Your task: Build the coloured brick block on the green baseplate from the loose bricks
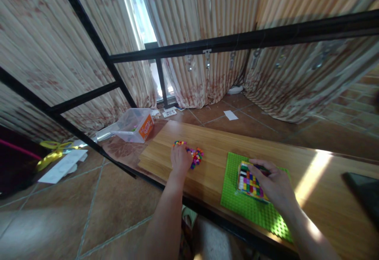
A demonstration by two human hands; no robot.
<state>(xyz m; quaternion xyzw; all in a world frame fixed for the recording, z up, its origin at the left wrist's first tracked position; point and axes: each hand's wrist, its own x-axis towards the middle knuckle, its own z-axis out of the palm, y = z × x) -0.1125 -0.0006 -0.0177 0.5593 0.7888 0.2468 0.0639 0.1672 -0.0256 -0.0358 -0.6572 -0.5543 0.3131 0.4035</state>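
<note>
My left hand (181, 158) reaches down to the wooden table, with its fingers curled at the edge of a loose pile of small coloured toy bricks (196, 157). Whatever its fingertips pinch is hidden. A few more bricks (179, 143) lie just beyond those fingertips. On a bright green baseplate (231, 185) stands a box-shaped toy brick build (249, 181), yellow-rimmed, with rows of white, purple, red, orange and blue on top. My right hand (274, 183) grips its right side, thumb across the top and fingers at the far edge.
Beyond the table's left end, a clear plastic box (134, 123) with an orange label stands on a low surface. A dark flat object (363, 191) lies at the table's right. Black metal bars (225, 42) cross in front of the curtains. A white paper (230, 115) lies on the tiled floor.
</note>
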